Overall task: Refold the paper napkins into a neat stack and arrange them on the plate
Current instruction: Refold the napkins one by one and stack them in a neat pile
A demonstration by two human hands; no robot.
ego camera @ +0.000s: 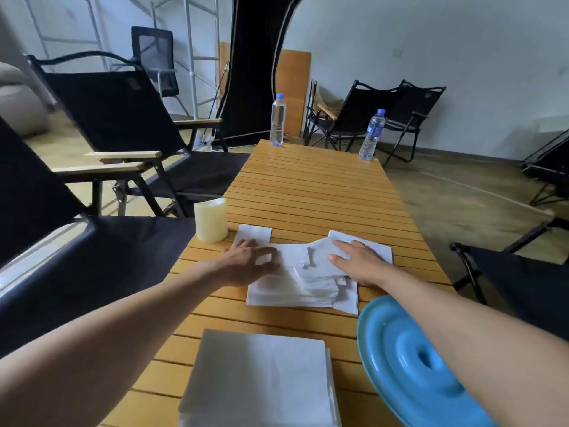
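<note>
Under left hand (246, 264) and right hand (357, 261), scattered napkins (308, 289) stretch left-to-right.

Slatted wood table (311, 192), black folding chairs (123, 118), white wall (431, 41).

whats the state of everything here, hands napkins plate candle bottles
loose napkins, messy overlapping pile on the table
stack, neat and squared, at the near edge
plate, no napkins on it, right arm crosses over it
left hand, open, flat on loose napkins
right hand, open, flat on loose napkins
candle, upright, no flame seen
left bottle, upright, capped
right bottle, upright, capped
</note>
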